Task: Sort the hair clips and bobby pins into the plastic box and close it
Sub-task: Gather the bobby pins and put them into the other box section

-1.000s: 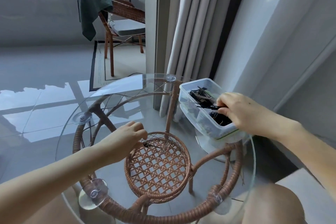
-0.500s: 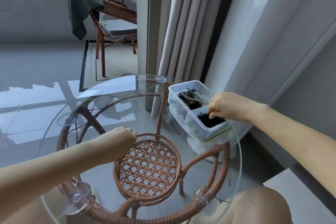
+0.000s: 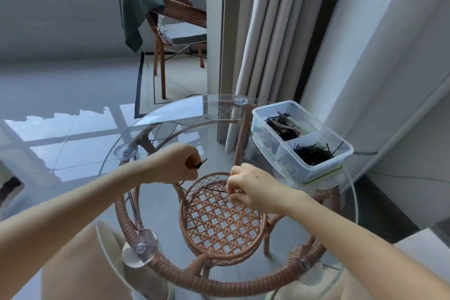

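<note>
Mostly hidden, dark pins (image 3: pixel 202 162) poke from the clenched left hand (image 3: pixel 174 165), while the right hand (image 3: pixel 252 189) pinches one bobby pin (image 3: pixel 214 189).

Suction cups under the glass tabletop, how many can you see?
4 suction cups: one at the far rim, one at the left rim, one near left, one near right. Another may be hidden beneath the plastic box.

glass table (image 3: pixel 170 114) | wicker chair (image 3: pixel 185 10), green cloth (image 3: pixel 138 5) draped | beige curtain (image 3: pixel 267 31) | rug (image 3: pixel 146 85)
</note>
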Action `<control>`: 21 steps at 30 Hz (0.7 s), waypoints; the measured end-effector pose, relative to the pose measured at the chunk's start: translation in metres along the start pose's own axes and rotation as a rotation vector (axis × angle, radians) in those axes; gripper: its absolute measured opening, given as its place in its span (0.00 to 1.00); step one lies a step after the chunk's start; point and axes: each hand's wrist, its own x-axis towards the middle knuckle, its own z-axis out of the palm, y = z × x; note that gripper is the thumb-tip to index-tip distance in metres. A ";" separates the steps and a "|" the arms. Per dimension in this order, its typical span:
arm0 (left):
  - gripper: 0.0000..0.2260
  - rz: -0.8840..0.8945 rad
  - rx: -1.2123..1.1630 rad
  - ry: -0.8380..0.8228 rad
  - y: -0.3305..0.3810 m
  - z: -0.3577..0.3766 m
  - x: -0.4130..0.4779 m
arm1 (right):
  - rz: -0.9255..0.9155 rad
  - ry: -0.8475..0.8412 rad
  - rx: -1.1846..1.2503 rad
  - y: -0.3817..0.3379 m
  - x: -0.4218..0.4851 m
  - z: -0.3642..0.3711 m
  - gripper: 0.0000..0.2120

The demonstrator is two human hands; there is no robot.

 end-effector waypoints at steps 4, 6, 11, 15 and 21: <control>0.08 -0.076 -0.337 0.047 -0.006 -0.011 0.005 | 0.042 0.093 0.121 -0.002 0.005 0.007 0.07; 0.07 -0.128 -0.487 0.049 -0.007 -0.016 0.007 | 0.090 0.202 0.194 -0.012 0.010 0.012 0.06; 0.02 0.027 0.058 -0.015 -0.014 -0.009 -0.001 | 0.137 0.199 -0.023 -0.027 0.022 0.027 0.05; 0.04 0.127 0.199 -0.035 -0.029 0.010 -0.007 | 0.099 0.168 -0.132 -0.030 0.022 0.026 0.02; 0.05 0.290 0.201 -0.079 -0.056 0.021 -0.006 | 0.170 0.343 0.099 -0.023 -0.013 -0.013 0.05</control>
